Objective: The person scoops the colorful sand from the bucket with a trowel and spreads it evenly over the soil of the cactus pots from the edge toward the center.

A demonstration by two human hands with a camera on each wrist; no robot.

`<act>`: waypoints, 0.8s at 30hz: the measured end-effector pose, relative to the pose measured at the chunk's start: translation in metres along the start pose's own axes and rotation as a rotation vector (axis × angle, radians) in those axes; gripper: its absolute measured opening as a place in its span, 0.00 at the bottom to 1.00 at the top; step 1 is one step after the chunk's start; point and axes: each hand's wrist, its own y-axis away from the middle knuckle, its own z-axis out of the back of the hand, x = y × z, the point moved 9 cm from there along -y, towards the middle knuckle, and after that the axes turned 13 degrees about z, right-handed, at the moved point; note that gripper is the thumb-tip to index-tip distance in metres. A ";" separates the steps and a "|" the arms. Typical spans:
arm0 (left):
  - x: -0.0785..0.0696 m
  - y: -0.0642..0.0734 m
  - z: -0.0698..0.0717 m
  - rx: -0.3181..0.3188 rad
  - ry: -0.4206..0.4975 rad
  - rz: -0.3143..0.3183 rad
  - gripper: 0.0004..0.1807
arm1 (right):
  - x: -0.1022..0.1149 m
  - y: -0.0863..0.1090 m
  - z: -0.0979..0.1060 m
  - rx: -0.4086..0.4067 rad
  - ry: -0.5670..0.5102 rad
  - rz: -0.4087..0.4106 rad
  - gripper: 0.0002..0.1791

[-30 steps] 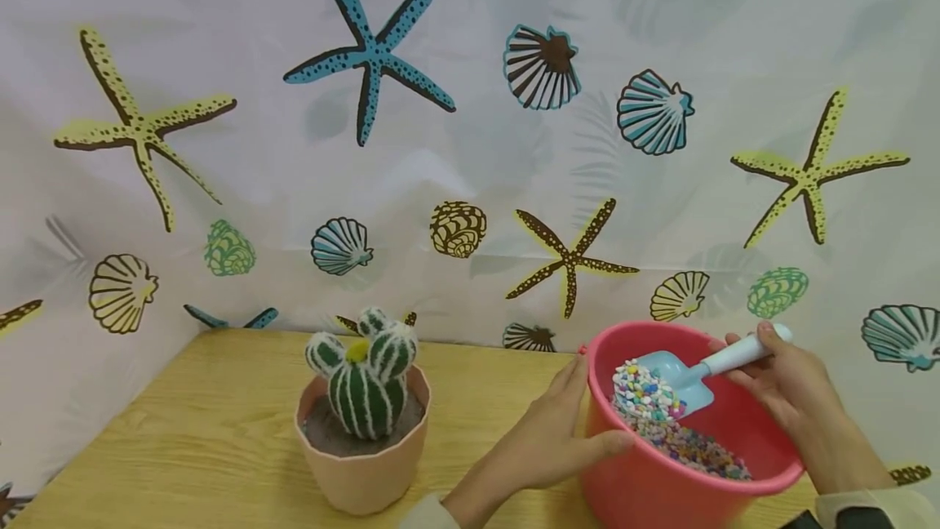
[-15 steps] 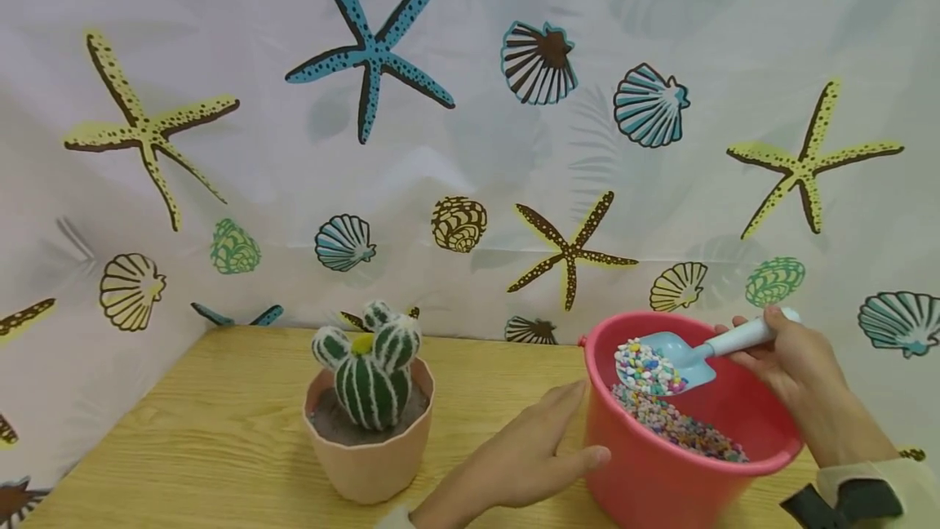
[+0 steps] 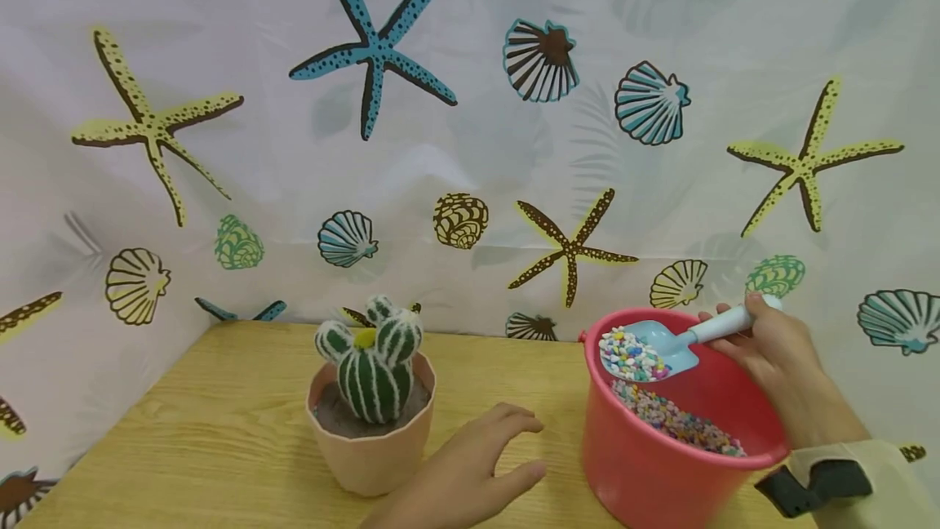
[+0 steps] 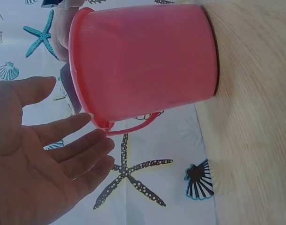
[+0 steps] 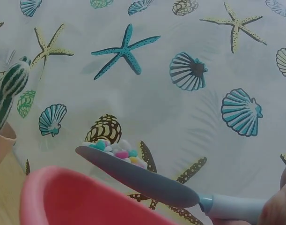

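My right hand (image 3: 782, 357) grips the white handle of a light-blue toy shovel (image 3: 679, 353) above the pink bucket (image 3: 654, 464). Colourful pebbles (image 3: 631, 353) are heaped on the blade, which lies nearly level in the right wrist view (image 5: 138, 176). More small pebbles (image 3: 679, 423) lie inside the bucket. Between bucket and plant pot, my left hand (image 3: 477, 464) is held with fingers loosely bent and nothing in them; in the left wrist view its palm shows beside the bucket. A knitted-looking cactus (image 3: 374, 378) stands in a peach pot (image 3: 370, 460) of grey soil to the left.
A wooden table (image 3: 206, 415) bears the pot and bucket. Behind it hangs a white cloth (image 3: 470, 145) printed with starfish and shells. The bucket's pink handle (image 4: 138, 126) hangs down its side in the left wrist view.
My left hand has come away from the bucket's rim and moved left toward the pot. The loaded shovel has risen and shifted slightly left, over the bucket's near-left rim.
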 end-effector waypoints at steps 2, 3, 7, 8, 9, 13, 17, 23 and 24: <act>0.003 0.006 0.002 0.000 0.003 -0.011 0.23 | -0.001 0.006 -0.012 -0.007 -0.017 -0.004 0.45; 0.005 0.008 0.003 0.001 0.007 -0.019 0.23 | 0.000 0.014 -0.021 -0.020 -0.014 -0.014 0.43; 0.015 0.016 0.006 0.005 0.034 -0.028 0.21 | 0.004 0.046 -0.056 -0.059 -0.004 -0.039 0.38; 0.019 0.018 0.007 0.005 0.043 -0.025 0.21 | 0.005 0.052 -0.062 -0.063 0.001 -0.039 0.38; 0.023 0.020 0.009 0.006 0.052 -0.017 0.20 | 0.005 0.055 -0.067 -0.062 0.003 -0.038 0.37; 0.040 0.033 0.021 -0.042 0.065 -0.039 0.19 | 0.001 0.061 -0.077 -0.060 -0.007 -0.038 0.36; 0.053 0.047 0.037 -0.125 0.041 -0.065 0.19 | -0.003 0.061 -0.078 -0.076 -0.019 -0.030 0.35; 0.081 0.067 0.061 -0.192 0.111 0.052 0.14 | -0.007 0.060 -0.098 -0.015 0.032 -0.007 0.34; 0.085 0.070 0.066 -0.220 0.117 0.080 0.13 | -0.009 0.060 -0.102 -0.001 0.047 -0.008 0.34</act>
